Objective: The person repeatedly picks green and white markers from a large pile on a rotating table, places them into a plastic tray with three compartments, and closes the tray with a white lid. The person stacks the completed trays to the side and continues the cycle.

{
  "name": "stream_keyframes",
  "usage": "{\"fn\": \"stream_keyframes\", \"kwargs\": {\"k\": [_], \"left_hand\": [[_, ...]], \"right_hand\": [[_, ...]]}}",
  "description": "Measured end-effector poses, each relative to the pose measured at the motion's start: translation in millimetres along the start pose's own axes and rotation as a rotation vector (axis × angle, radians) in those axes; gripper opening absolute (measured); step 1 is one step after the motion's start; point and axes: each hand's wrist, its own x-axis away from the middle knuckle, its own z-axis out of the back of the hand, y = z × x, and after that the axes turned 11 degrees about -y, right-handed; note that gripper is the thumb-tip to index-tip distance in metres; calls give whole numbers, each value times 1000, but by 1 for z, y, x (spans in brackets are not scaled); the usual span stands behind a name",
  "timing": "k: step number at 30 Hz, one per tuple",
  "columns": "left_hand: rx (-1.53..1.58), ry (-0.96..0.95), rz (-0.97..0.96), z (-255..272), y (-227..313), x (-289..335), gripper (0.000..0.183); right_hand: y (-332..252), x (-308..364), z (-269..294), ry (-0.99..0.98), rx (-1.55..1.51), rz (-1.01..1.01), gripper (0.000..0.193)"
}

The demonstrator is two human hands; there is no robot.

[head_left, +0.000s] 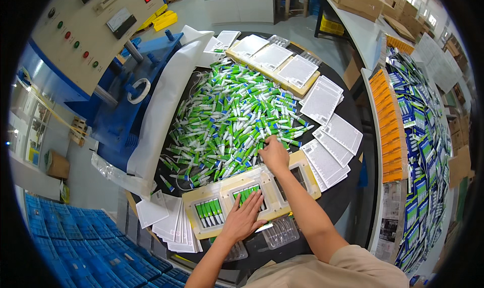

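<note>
My left hand [244,217] lies flat with its fingers stretched out over the middle opening of a cream-coloured mould tray [226,188], on the small green-and-white tubes [245,193] lined up there. In the tray's left opening a row of similar tubes [209,210] lies side by side with blue caps. My right hand [275,156] is at the near right edge of a big heap of loose green tubes [237,111], its fingers curled in among them; what they hold is hidden. The right forearm crosses above the tray's right opening [296,179], partly covering it.
White printed cards [327,162] fan out along the right of the black round table, with more cards [171,222] at its left. A second mould [272,61] bearing cards stands behind the heap. Clear plastic blisters [280,232] lie near me. A blue machine [128,101] stands left.
</note>
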Motion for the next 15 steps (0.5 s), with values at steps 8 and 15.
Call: {"fn": "stream_keyframes", "kwargs": {"k": [8,15], "left_hand": [[184,692,198,38,-52,-58,28],[122,328,358,45,-96,-132,19]], "right_hand": [[52,103,55,200,-152,325,20],[88,159,12,263,12,548,20]]}}
